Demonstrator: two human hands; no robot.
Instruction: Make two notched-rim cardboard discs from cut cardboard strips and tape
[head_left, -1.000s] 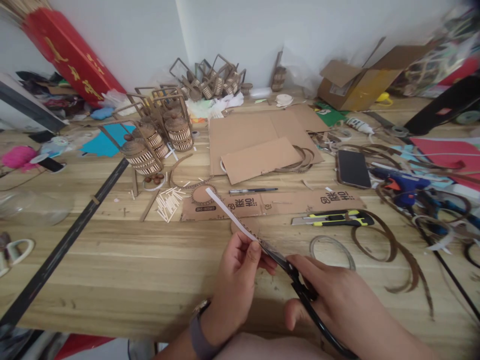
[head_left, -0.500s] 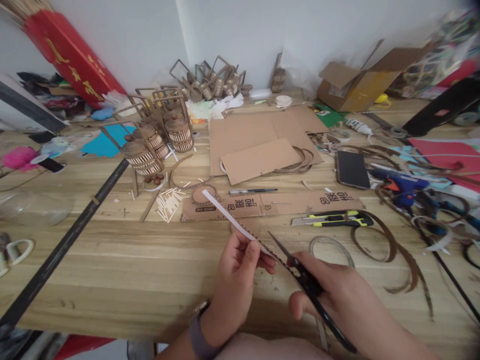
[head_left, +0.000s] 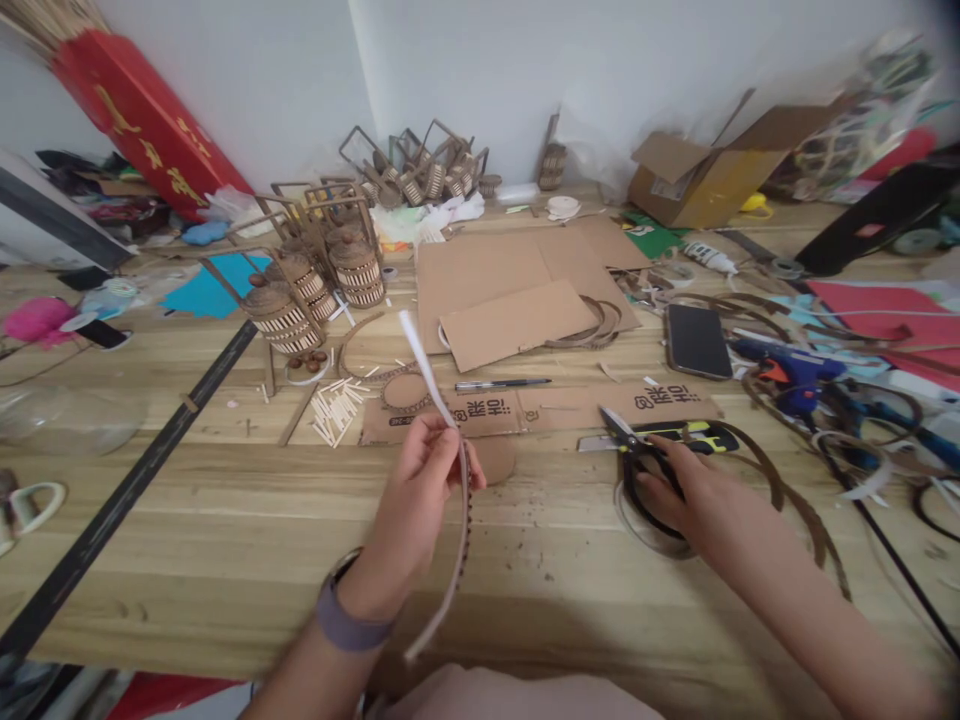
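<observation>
My left hand (head_left: 409, 505) pinches a long, thin pale strip (head_left: 425, 368) with a row of small dark notches along its lower edge. The strip's white end points up and away, while the lower part curves down towards me. Over on the right, my right hand (head_left: 694, 495) grips black-handled scissors (head_left: 637, 470) low over the table, with their tips pointing away from me. Beside and partly under them lies a yellow-and-black utility knife (head_left: 716, 436). Behind the left hand is a round cardboard disc (head_left: 495, 460).
Small woven baskets (head_left: 281, 315) stand at the back left, near a pile of short sticks (head_left: 337, 412). Cardboard sheets (head_left: 510, 325), a pen (head_left: 502, 383), a phone (head_left: 698, 342) and a glue gun (head_left: 799, 380) lie around. Dark crumbs dot the wood before me.
My right hand has carried the scissors away from the strip, rightward to beside the utility knife. My left hand has shifted left and turned the strip more upright.
</observation>
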